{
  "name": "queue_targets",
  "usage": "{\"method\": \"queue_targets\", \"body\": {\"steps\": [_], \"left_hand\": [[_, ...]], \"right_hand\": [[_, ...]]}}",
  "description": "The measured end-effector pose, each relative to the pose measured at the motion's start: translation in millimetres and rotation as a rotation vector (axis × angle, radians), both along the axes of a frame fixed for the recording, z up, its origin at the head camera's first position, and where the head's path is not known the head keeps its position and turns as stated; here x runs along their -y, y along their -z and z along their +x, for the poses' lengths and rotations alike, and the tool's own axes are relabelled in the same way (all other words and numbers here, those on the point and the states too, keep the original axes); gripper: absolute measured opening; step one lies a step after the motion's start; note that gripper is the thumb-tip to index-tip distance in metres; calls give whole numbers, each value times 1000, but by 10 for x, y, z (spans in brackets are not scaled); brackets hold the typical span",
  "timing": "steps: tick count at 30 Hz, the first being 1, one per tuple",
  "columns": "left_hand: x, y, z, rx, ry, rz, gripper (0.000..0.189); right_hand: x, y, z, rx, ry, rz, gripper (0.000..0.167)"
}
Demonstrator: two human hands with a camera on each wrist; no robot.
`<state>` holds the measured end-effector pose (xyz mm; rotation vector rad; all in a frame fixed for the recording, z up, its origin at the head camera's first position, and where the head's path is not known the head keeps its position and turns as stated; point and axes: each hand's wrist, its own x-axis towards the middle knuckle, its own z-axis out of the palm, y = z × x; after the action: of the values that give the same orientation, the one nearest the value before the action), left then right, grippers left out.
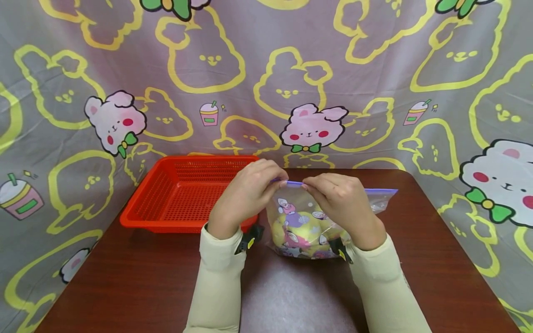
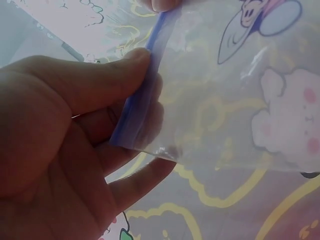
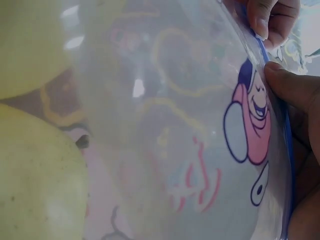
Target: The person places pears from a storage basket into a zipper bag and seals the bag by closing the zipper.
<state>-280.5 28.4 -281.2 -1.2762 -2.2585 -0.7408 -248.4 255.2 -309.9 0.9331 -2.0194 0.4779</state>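
A clear zip bag (image 1: 306,203) with cartoon prints stands on the table, its purple zip strip (image 1: 294,183) along the top. Pale yellow, round fruits (image 3: 37,175) fill its lower part, one with a short dark stem in the right wrist view. My left hand (image 1: 250,189) pinches the strip at the bag's left corner, thumb on one side and fingers behind. A little to the right, my right hand (image 1: 343,199) pinches the same strip between thumb and fingers. The right end of the strip sticks out past my right hand.
An orange-red plastic basket (image 1: 141,215) with perforated sides stands on the left of the brown table (image 1: 437,259), close behind my left forearm. A curtain (image 1: 245,51) printed with cartoon animals hangs round the back and both sides.
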Motion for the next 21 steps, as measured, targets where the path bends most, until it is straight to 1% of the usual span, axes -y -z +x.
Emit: {"method": "queue_targets", "body": {"steps": [2, 12, 16, 21], "left_hand": [[3, -5, 7, -7, -5, -2, 8], [21, -11, -5, -30, -8, 9, 6], [31, -15, -14, -44, -10, 11, 5], [48, -21, -11, -42, -18, 18, 5]], "right_hand": [[-2, -4, 1, -5, 0, -1, 17], [-16, -11, -1, -31, -7, -14, 15], [-23, -16, 7, -15, 5, -13, 15], [-31, -25, 15, -4, 11, -4, 16]]}}
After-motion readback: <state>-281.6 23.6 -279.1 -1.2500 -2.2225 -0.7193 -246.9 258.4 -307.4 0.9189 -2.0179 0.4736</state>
